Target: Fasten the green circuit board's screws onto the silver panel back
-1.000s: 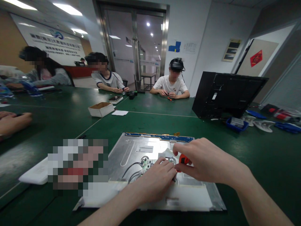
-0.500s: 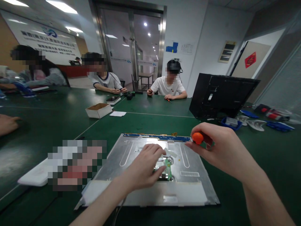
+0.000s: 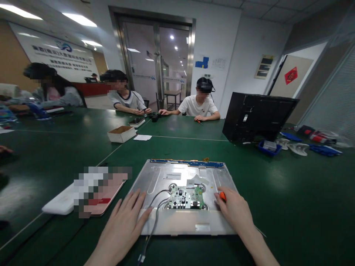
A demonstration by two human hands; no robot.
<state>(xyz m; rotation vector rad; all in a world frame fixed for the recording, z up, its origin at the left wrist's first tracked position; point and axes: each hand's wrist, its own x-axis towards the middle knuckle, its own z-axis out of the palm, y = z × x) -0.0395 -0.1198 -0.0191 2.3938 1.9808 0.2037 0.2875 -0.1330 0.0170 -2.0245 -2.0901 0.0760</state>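
A silver metal display panel lies flat on the table in front of me. Over its left edge my left hand is spread, fingers outstretched and nothing held. At the right edge, my right hand is closed around a screwdriver with an orange handle; a thin shaft shows past the wrist, and the palm hides the rest. Between the hands sits a green circuit board on the panel, with grey cables running from its left side toward me. A blue board strip lines the panel's far edge.
Left of the panel lie a white device and a pink phone. Farther off are an open cardboard box, paper, a black monitor casing and a blue tray. Several people sit around the green table.
My left hand has moved off the circuit board to the panel's left edge. My right hand, still holding the screwdriver, has come down from the far corner to the right edge.
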